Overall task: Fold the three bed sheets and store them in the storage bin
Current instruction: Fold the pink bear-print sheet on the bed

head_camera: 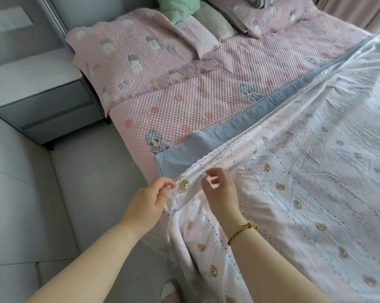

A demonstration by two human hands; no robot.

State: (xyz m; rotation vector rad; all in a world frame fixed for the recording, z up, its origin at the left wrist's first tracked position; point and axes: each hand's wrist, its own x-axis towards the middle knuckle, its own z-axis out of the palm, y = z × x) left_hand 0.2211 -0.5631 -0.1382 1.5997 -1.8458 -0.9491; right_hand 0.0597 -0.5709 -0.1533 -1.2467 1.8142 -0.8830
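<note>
One sheet lies on top: the bear-print sheet [294, 171], spread over the near side of the bed. Its hem runs away from me on a diagonal and its corner spills off the mattress edge toward the floor. It's pale pink with little brown bears and dotted stripes, thin and creased, so I'd expect it to sag and slide unless I keep it tight.

Under it a blue sheet [178, 158] peeks out just beside that hem. My left hand [147, 202] pinches the bear sheet's hem at the corner, thumb against curled fingers, cloth bunched between. My right hand [219, 193], the one with the woven bracelet [246, 228], hovers just beside it over the same hem, fingers loosely curled. I can't tell whether it has any cloth nipped.

As I read it, I'm finding the corner for the first fold. To do that well I should take the top layer only, leave the blue behind, set both pinches right on the hem, and pull it taut before lifting.

Beyond that there's the pink quilted bed cover [163, 106], a pillow [130, 55] at the head and a grey nightstand [42, 101] on the left. No storage bin is in sight.
</note>
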